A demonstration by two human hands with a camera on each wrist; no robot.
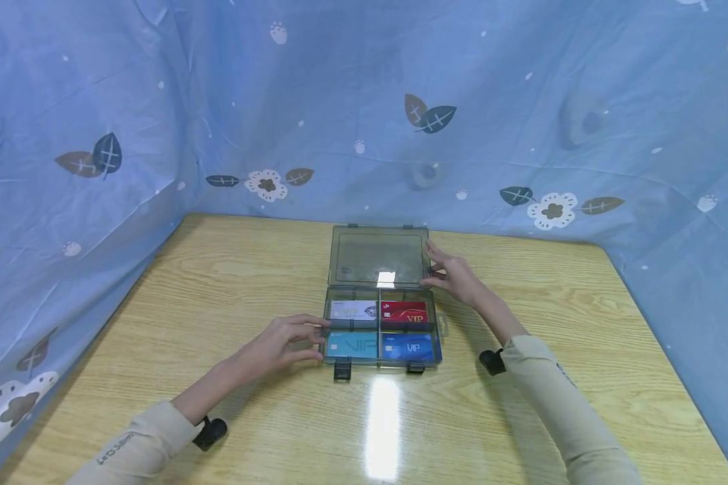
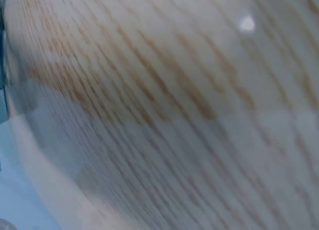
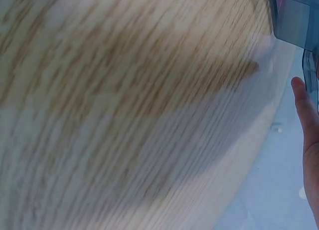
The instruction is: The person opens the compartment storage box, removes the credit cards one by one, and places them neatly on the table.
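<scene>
A translucent grey plastic box [image 1: 379, 364] lies on the table with its lid [image 1: 376, 252] swung back toward the curtain. Its compartments hold cards: a white card [image 1: 346, 310] and a red VIP card [image 1: 404, 311] at the back, a teal card [image 1: 352, 345] and a blue VIP card [image 1: 408, 347] in front. My left hand [image 1: 288, 342] is at the box's left side, fingertips at its edge. At the lid's right edge, my right hand [image 1: 455, 276] has its thumb and fingers spread against it. In the right wrist view, a finger [image 3: 305, 108] lies beside the lid.
Two black latches, the left latch [image 1: 342, 369] and the right latch [image 1: 415, 368], stick out from the box's front. The wooden table [image 1: 249, 269] is bordered by a blue patterned curtain [image 1: 352, 81] behind and at both sides. Light glares off the wood before the box.
</scene>
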